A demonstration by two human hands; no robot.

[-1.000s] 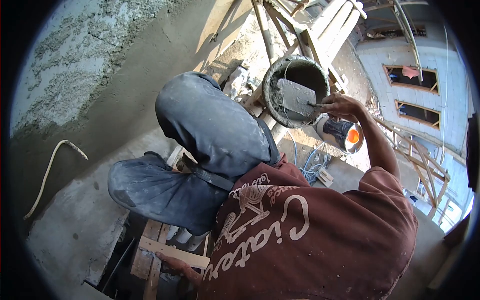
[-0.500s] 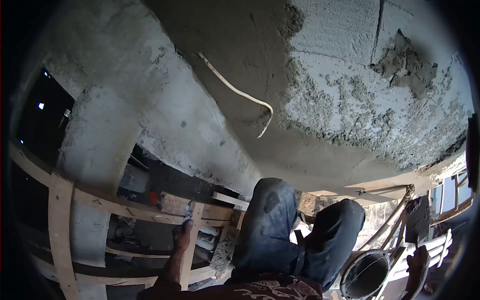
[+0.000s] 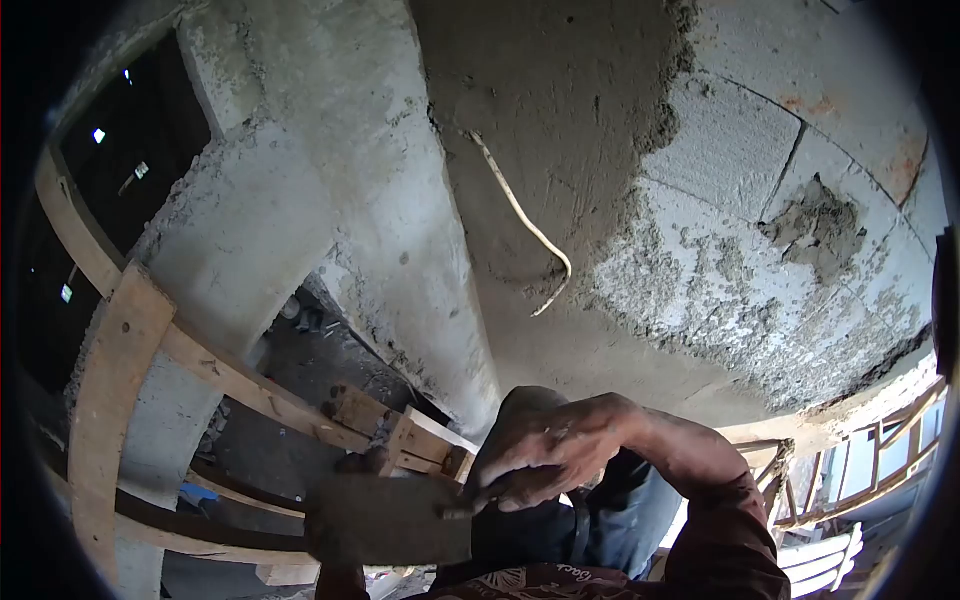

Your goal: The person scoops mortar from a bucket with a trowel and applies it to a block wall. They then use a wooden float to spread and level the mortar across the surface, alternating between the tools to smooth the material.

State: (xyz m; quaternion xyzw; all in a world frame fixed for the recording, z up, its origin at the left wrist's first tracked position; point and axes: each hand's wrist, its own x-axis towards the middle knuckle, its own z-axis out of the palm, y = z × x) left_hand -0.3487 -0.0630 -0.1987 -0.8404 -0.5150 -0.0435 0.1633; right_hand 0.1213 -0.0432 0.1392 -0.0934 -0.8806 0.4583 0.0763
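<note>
My right hand point(image 3: 560, 450) reaches across in front of my knees, its fingers closed round the handle of a trowel point(image 3: 390, 520). The flat, mortar-grey blade points left. Behind the blade's upper edge, a dark part of my left hand point(image 3: 362, 462) shows beside a wooden upright point(image 3: 397, 440); its fingers are mostly hidden. Ahead is a wall with a band of wet grey mortar point(image 3: 560, 90), from which a bent white cable point(image 3: 525, 215) hangs. To the right of the mortar, pale blocks point(image 3: 730, 140) are partly bare, with rough mortar splashes.
A wooden frame of rails point(image 3: 250, 385) and a wide post point(image 3: 115, 390) stands at left, with a dark gap and rubble below. A concrete column point(image 3: 380, 200) runs beside the mortar. White slats point(image 3: 820, 560) and timber framing point(image 3: 870, 455) lie at lower right.
My right hand has swung from the far right across my body, bringing the trowel in front of my left hand. The bucket at lower right is no longer seen. The view has shifted.
</note>
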